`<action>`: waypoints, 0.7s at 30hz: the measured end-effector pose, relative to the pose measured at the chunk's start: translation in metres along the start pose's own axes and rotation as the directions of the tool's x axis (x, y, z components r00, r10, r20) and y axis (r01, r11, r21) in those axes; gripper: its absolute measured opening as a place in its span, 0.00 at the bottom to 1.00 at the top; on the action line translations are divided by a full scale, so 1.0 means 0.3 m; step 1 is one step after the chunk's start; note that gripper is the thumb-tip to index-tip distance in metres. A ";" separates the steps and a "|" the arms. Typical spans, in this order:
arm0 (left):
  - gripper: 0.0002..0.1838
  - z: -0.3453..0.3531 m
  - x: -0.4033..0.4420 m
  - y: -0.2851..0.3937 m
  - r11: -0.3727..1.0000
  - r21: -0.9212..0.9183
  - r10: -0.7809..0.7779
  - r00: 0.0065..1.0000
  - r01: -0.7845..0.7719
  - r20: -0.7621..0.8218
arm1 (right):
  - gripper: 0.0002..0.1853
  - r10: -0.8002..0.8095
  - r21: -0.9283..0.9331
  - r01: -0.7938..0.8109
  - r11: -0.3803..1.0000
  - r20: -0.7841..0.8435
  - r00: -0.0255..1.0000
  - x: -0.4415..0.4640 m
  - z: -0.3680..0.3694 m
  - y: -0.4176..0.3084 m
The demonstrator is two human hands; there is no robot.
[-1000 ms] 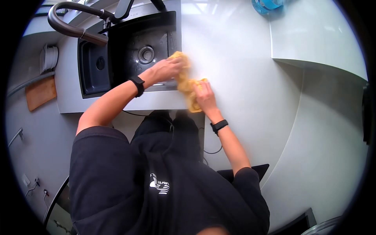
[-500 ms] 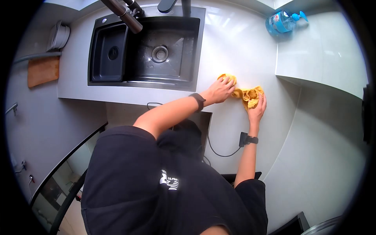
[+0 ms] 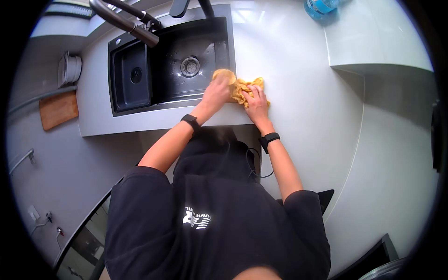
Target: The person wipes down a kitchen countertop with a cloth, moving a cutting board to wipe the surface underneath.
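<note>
A crumpled yellow cloth (image 3: 242, 88) is bunched at the right front corner of the dark sink (image 3: 168, 81). My left hand (image 3: 217, 94) is closed on one end of it, over the sink's right rim, and looks slightly blurred. On the white counter (image 3: 294, 60) just right of the sink, my right hand (image 3: 257, 103) grips the other end, fingers curled over the folds. The cloth stretches between both hands, and its underside is hidden.
A dark faucet (image 3: 140, 32) reaches over the sink from behind. The blue soap bottle (image 3: 322, 6) stands at the back right, cut off by the view's edge. At left are a wooden cutting board (image 3: 59, 110) and white dishes (image 3: 72, 69). A cable (image 3: 261, 176) hangs near my right forearm.
Both hands have moved left with the cloth, from the counter to the sink's right edge. The camera view has shifted too, so the bottle now sits higher, partly out of view.
</note>
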State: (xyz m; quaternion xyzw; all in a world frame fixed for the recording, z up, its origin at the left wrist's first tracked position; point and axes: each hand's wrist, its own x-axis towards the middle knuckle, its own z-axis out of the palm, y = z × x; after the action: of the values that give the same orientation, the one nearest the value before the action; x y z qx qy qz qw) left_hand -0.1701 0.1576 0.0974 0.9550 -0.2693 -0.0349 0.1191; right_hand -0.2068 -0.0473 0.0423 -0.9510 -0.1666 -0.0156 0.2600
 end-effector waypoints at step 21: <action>0.30 0.345 -0.024 0.679 0.342 -0.500 0.926 0.375 -0.796 0.036 | 0.20 0.769 -0.030 -0.846 0.532 -0.402 0.497 -1.053 -0.146 -0.162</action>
State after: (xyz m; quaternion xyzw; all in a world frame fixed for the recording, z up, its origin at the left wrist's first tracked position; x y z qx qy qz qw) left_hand -0.2927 -0.0286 0.0472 0.5930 -0.7400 -0.1711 0.2674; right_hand -0.5184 -0.1275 0.0672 -0.9208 0.3513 -0.0738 0.1527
